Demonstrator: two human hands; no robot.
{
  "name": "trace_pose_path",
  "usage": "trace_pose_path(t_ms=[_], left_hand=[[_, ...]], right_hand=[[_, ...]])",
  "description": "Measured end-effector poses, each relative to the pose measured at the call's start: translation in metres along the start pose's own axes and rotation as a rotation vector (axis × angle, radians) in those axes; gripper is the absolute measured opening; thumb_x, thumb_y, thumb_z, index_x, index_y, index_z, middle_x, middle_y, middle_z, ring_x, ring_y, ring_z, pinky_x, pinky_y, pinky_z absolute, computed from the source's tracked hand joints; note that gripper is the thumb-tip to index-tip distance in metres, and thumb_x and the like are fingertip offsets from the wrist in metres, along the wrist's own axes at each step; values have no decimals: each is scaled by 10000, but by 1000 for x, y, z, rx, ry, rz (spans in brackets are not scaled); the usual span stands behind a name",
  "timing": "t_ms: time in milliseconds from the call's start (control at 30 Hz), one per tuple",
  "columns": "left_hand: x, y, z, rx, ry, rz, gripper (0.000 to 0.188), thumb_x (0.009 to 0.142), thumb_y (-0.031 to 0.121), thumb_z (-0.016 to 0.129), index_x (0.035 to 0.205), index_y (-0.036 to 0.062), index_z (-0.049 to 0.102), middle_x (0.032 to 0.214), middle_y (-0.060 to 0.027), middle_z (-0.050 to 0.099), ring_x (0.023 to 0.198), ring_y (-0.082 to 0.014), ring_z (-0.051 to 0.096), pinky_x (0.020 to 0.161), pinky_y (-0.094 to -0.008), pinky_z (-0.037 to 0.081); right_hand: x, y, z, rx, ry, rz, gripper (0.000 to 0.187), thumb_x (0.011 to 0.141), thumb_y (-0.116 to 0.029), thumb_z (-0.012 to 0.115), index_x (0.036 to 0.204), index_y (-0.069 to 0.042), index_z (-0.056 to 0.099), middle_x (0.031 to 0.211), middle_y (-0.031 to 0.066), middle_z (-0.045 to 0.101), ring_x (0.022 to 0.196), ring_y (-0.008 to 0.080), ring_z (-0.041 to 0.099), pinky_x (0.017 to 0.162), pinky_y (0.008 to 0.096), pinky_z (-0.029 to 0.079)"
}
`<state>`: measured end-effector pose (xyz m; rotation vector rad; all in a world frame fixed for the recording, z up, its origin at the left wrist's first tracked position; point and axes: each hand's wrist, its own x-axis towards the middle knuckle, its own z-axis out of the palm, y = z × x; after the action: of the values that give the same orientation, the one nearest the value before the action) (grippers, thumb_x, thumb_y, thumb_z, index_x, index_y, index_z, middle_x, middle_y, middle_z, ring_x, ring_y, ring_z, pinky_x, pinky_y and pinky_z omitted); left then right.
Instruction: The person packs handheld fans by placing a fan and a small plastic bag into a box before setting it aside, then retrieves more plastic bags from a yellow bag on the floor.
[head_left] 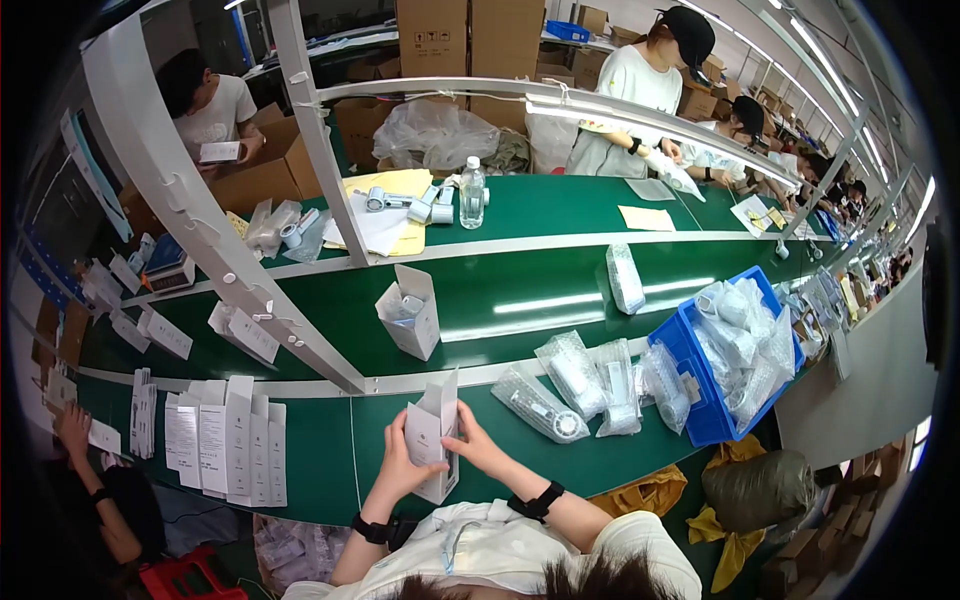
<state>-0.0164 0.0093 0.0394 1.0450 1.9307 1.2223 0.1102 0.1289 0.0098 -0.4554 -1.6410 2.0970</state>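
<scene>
Green conveyor belting point(520, 290) fills the middle of the scene, a long packing line curving away to the right, with cardboard cartons point(470, 40) stacked behind it and several other people working along the far side. Down at the near edge, the person has a small white box point(432, 448) upright between both hands, its top flaps open and pointing up. The left hand point(397, 462) wraps the box's left face, thumb forward and fingers curled behind it; the right hand point(472, 445) closes on the right edge, fingers pressed flat along the side. A black band sits on each wrist. Just to the right of the box, bubble-wrapped white items point(575, 385) lie in a loose cluster on the near belt, and beyond them a blue bin point(700, 400) is heaped with more of the same. To the left, flat white box blanks point(225, 440) stand in a tidy row. Out on the middle belt another opened white box point(410, 315) stands alone, and one wrapped item point(625, 278) lies well apart from it. On the far belt, a clear water bottle point(472, 193) stands beside some grey handheld devices point(410, 203) on yellow paper point(385, 215).
</scene>
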Motion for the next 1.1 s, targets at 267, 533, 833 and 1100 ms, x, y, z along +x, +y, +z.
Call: trace_pose_path(t_ms=[267,533,833,1100], left_hand=[[22,28,-9,-183,-211,63,979,456,172,845,1258,98,288,1197,-122,367,1151,-258,378,948,-366,348],[39,19,25,59,225,98,808,480,172,827,1151,94,383,1219,-139,309,1111,-287,378,944,-370,335],[11,11,32,537,153,181,787,589,82,760,1232,108,306,1284,-177,246,1084,-362,392,830,-413,430],[15,5,23,227,18,219,849,578,76,774,1254,149,266,1315,-195,249,1052,-384,462,768,-415,477]], right_hand=[[15,-95,-69,-480,-150,-38,464,813,-171,595,1233,-51,436,1214,112,469,1138,234,439,945,337,356],[156,-79,-361,-1528,972,262,471,750,-225,606,1197,-150,477,1088,165,546,1015,356,502,886,462,388],[180,-28,-415,-1415,666,696,925,639,-232,680,1380,-239,125,1119,194,532,1005,353,534,838,458,421],[130,-125,-277,-923,393,-73,1052,563,-57,658,1394,-198,30,1135,209,505,1002,311,545,834,373,450]])
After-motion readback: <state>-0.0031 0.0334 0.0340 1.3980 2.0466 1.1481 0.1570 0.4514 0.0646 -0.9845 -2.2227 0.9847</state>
